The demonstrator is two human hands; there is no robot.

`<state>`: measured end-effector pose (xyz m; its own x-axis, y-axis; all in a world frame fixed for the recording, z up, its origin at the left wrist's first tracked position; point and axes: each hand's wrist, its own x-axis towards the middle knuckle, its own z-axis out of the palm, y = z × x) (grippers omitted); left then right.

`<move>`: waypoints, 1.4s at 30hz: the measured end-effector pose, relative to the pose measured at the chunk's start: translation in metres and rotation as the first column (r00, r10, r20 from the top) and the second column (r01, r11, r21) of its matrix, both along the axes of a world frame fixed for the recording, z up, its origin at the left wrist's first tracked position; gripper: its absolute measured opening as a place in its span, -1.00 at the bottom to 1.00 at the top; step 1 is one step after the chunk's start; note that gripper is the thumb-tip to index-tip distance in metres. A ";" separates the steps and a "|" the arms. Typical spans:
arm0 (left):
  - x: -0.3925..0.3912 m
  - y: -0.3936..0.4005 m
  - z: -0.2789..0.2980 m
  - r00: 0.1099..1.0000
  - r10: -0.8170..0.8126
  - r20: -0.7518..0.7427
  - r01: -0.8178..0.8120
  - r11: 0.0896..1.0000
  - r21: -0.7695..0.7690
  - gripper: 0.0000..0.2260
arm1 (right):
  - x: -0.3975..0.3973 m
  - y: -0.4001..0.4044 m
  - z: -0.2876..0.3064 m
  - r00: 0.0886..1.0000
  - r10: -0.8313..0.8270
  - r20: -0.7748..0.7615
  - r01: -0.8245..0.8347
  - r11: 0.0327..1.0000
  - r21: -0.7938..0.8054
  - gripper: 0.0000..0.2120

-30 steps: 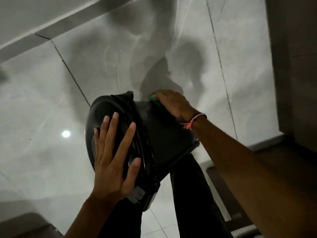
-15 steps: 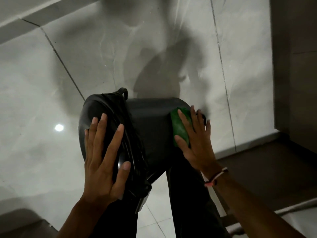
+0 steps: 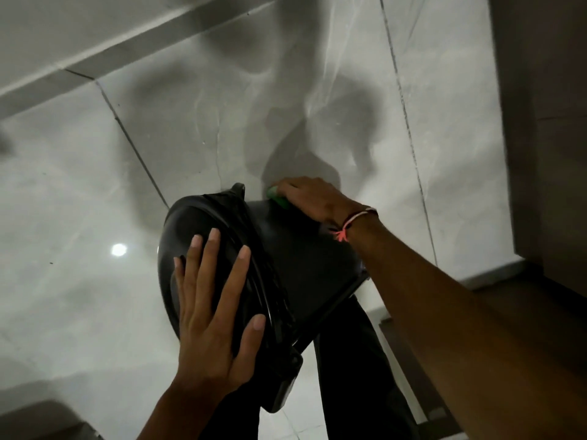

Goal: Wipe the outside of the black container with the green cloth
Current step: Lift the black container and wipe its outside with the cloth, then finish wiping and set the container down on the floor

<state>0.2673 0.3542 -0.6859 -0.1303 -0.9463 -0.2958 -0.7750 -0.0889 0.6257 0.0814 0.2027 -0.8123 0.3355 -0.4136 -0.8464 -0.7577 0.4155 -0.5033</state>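
The black container (image 3: 305, 265) is tipped on its side above the floor, its lid end turned toward me and resting against my dark trouser legs. My left hand (image 3: 216, 315) lies flat on the lid with fingers spread, steadying it. My right hand (image 3: 313, 198) reaches over the far upper side of the container and presses the green cloth (image 3: 277, 197) against its wall. Only a small corner of the cloth shows beside my fingers. A red thread band circles my right wrist.
Glossy grey floor tiles (image 3: 95, 217) with dark grout lines lie below, with a lamp reflection at the left. A dark cabinet or door (image 3: 546, 138) stands at the right, with a darker step below it. My trouser legs (image 3: 359, 376) are under the container.
My right hand with the cloth has moved from the container's near right side up and over to its far upper side. My left hand has stayed on the lid.
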 end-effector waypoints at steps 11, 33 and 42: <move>0.023 -0.041 0.010 0.895 -0.403 0.191 0.430 0.895 -0.124 -0.42 | -0.018 0.142 0.088 0.901 -0.390 0.188 0.433 0.828 -0.356 -0.38; -0.119 -0.318 -0.017 0.891 -0.250 0.378 0.232 0.968 0.095 -0.37 | -0.161 -0.070 0.211 -0.634 -0.664 0.397 0.669 -0.213 0.712 -0.56; -0.181 -0.340 0.309 0.936 -0.242 0.255 0.339 0.813 -0.473 -0.31 | -0.194 -0.102 0.555 -0.312 -0.523 0.793 0.920 0.042 0.389 -0.76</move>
<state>0.0862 0.0144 -0.3772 -0.4152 -0.8947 0.1648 -0.8139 0.4462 0.3720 -0.1126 0.1006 -0.2570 -0.2846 -0.9135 -0.2908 0.7377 -0.0150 -0.6750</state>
